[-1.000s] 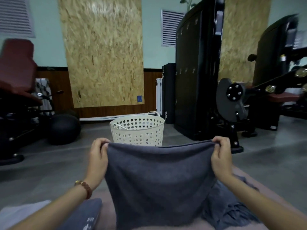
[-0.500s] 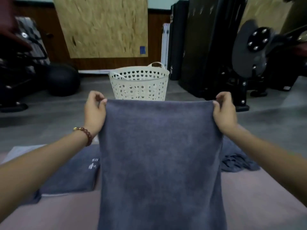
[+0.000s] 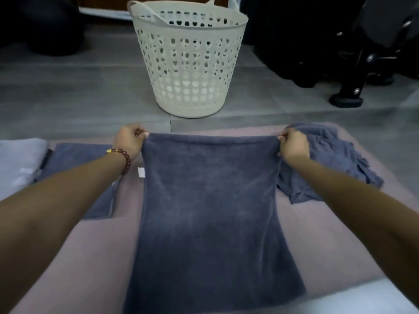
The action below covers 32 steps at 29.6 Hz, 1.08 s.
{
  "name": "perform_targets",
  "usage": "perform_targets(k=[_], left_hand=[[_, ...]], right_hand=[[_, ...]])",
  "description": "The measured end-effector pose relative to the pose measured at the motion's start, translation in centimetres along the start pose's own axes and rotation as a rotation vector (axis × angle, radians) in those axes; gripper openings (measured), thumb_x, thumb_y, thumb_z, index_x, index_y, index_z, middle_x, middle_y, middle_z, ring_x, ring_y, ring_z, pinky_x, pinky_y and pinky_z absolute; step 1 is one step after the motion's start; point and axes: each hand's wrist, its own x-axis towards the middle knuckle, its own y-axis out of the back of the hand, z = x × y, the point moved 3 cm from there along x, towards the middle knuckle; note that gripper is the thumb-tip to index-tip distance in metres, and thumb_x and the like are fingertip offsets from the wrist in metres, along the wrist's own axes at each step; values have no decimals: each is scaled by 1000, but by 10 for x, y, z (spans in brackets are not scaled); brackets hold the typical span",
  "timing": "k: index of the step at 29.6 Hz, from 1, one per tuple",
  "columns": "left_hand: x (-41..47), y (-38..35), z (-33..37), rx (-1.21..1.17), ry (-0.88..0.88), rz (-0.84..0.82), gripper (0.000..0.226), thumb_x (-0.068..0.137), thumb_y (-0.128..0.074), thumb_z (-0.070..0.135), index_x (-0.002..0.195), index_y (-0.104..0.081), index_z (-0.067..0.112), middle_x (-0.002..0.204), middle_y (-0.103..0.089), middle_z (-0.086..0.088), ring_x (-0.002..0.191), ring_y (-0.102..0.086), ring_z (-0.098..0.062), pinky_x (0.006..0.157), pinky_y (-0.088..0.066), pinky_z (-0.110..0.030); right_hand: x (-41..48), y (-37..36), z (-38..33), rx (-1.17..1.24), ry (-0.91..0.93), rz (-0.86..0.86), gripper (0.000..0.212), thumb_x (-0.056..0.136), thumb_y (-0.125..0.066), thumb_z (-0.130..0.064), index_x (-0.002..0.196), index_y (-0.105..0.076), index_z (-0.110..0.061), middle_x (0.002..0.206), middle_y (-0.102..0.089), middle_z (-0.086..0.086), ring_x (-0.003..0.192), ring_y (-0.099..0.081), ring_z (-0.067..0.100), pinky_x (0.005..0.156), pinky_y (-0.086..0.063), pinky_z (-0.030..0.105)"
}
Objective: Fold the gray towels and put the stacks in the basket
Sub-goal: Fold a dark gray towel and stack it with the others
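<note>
Two hands are engaged. The left hand [image 3: 129, 141] pinches the far-left corner of the gray towel [image 3: 210, 200] and the right hand [image 3: 293, 145] pinches its far-right corner. The hands are well apart, with the far edge taut between them. The towel runs toward the near side over the pink mat [image 3: 95, 257]; whether its far edge rests on the mat cannot be determined.

A folded towel [image 3: 77, 159] lies to the left and a crumpled pile [image 3: 335, 159] to the right. The basket [image 3: 188, 64] stands beyond on the floor.

Risks noted:
- An uneven pull would skew the fold.
- A slipped corner would slacken the edge.
- The right corner could drag the adjacent pile.
</note>
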Motion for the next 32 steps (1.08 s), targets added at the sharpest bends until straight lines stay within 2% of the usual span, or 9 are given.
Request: perform_targets(k=[3,6,9,12,19,23,26,29,32], left_hand=[[16,-11,-11,-3,18,-15,16,89,-61,12,95,-65,-1,84,-59,-11,89,-59,-29,75,-39,-28],[30,-25,-29,18,59,-15,13,89,-61,13,94,-65,2,88,-64,-18,89,-59,-30,78,-42,-32],[46,-49,-49,48,83,-37,15,89,-60,10,95,-64,-3,92,-65,-25,94,-60,-37,81,-43,-34],[59,-75,-72,80,108,-61,12,90,-58,10,94,-64,-1,91,-64,-23,93,-60,-37,80,-43,-33],[68,-107,-101,334,-36,-72,12,86,-57,9,92,-68,11,106,-59,-18,104,-52,-39,89,-43,-43],[44,-121,-63,452,-412,-57,39,87,-51,20,125,-54,16,138,-46,-13,128,-41,-32,98,-26,-41],[17,-151,-48,571,-763,-392,53,93,-26,41,137,-47,20,146,-42,-5,134,-40,-22,106,-23,-41],[18,-162,-68,690,-695,-522,64,91,-13,54,148,-24,27,155,-25,2,142,-25,-20,111,-18,-51],[33,-156,-79,694,-545,-453,70,86,-5,59,149,-18,31,155,-24,4,143,-22,-19,111,-13,-52]], right_hand=[[17,-24,1,225,-159,-25,12,95,-44,-6,94,-56,-3,51,-58,5,28,-51,9,33,-44,21],[40,-48,-2,278,-222,-12,14,95,-46,-6,82,-52,-5,70,-60,14,26,-49,9,32,-45,21],[65,-82,2,151,-180,-172,28,93,-49,-2,66,-47,-12,93,-63,15,49,-59,13,62,-53,26],[80,-111,13,-13,-210,-75,17,92,-47,-10,87,-63,-12,104,-65,17,95,-62,34,86,-50,36],[81,-164,37,-138,-180,-60,21,91,-47,-9,107,-60,-15,122,-55,12,102,-56,35,82,-43,37],[55,-188,8,-210,314,-1,40,85,-49,-11,124,-54,-14,134,-46,12,115,-50,34,90,-38,42],[15,-214,-20,-223,673,-387,61,89,-25,-46,142,-39,-21,149,-36,4,138,-31,24,114,-23,40],[-13,-227,-19,-420,850,-548,70,85,-4,-60,150,-7,-33,158,-7,-9,145,-4,13,117,0,35],[6,-216,6,-485,751,-472,70,84,-6,-62,149,-8,-36,158,-10,-8,146,-8,19,117,-2,38]])
